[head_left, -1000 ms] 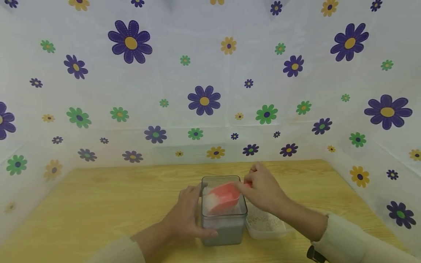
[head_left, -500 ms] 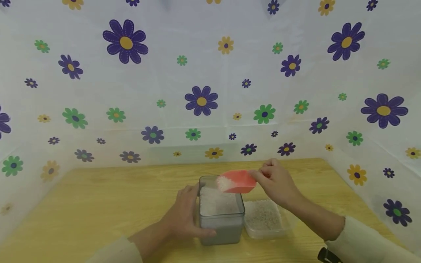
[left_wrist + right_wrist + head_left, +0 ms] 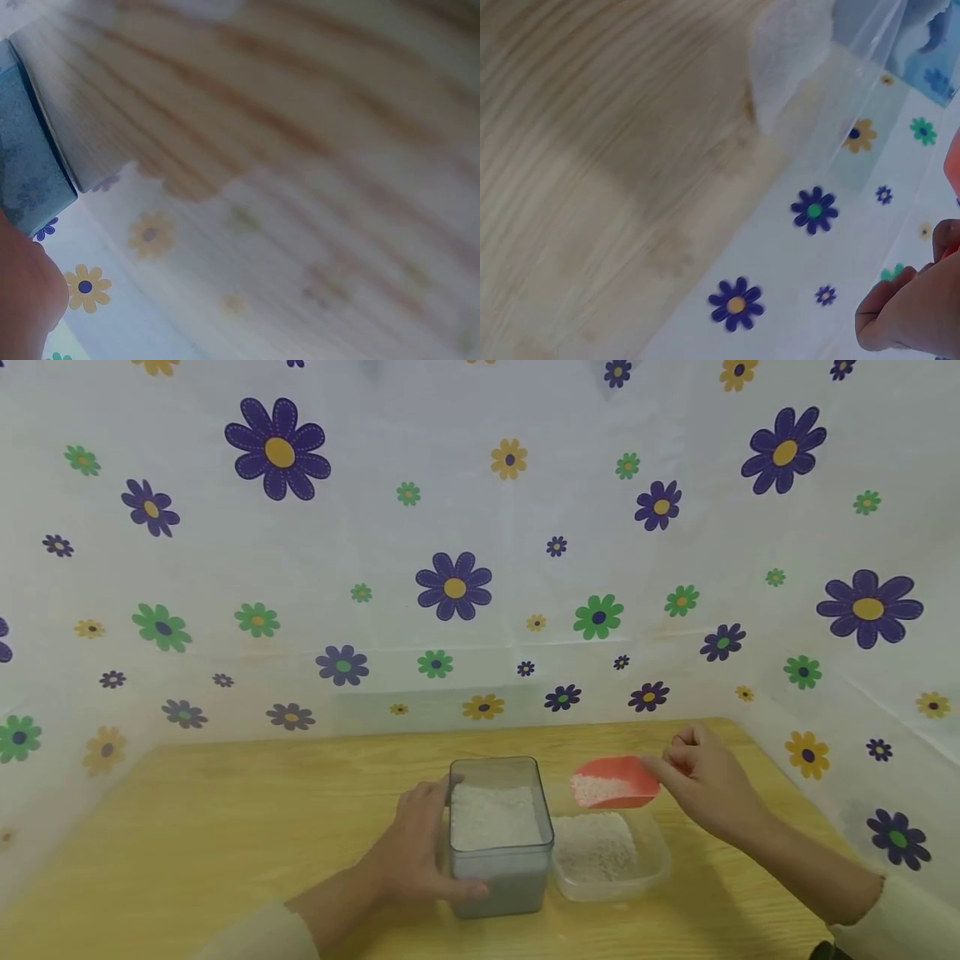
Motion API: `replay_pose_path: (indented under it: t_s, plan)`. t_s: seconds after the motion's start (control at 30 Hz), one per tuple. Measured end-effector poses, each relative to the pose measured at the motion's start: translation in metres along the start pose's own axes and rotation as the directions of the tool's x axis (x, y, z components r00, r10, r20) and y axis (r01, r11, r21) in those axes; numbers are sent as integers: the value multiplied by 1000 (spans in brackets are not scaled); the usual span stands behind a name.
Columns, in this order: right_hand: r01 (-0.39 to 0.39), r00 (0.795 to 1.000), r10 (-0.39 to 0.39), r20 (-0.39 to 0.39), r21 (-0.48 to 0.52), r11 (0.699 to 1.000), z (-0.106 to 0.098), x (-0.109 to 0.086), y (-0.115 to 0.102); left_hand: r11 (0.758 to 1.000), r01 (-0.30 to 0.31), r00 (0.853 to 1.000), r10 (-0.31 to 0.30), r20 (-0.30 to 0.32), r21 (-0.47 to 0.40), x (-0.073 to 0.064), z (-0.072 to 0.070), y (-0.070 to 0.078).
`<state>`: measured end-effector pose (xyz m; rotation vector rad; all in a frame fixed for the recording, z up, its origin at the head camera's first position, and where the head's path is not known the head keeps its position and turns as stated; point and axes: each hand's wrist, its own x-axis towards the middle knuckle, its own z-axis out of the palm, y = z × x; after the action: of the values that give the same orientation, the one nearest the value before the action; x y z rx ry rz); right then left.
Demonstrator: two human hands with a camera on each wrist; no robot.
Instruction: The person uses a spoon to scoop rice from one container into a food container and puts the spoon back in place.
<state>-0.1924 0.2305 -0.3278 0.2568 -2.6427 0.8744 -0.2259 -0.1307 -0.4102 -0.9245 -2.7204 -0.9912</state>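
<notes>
A tall grey see-through container (image 3: 498, 885) holding white rice-like grains (image 3: 495, 818) stands on the table. My left hand (image 3: 412, 852) grips its left side, the thumb across the front and the fingers along the far left edge. My right hand (image 3: 708, 781) pinches the handle of a pink scoop (image 3: 637, 781), which carries a small heap of the grains. The scoop hangs above the far side of a low clear plastic tub (image 3: 658, 864), apart from it. Similar grains lie in the tub's left part. In the right wrist view only the edge of the scoop (image 3: 952, 165) shows.
The tub stands close against the container's right side. Beneath both is a wood-grain table (image 3: 262, 827). A white flower-print sheet (image 3: 390, 543) rises behind the table and along both sides.
My right hand has lifted the scoop with grains out of the tall container and carried it right, over the tub. My left hand stays on the container.
</notes>
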Motion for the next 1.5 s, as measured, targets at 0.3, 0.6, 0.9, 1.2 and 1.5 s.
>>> replay_pose_path:
  t_s: [0.3,0.6,0.9,1.2,1.5]
  plan:
    - [29,997,-19,76,-128,991,-5,-19,38,1000,-18,1000,18,-9,6,0,-2,0]
    - [134,991,-128,44,-188,973,7,-31,48,1000,-6,1000,6,-8,5,-1,-1,1]
    - [157,987,-143,68,-305,939,6,-27,41,1000,-19,1000,19,-12,1,0,-1,1]
    - [200,980,-177,95,-366,909,0,-24,39,1000,-20,1000,20,-9,-1,0,-1,0]
    - [240,970,-228,78,-415,878,-9,-23,39,999,-32,999,32,-16,15,0,0,-2]
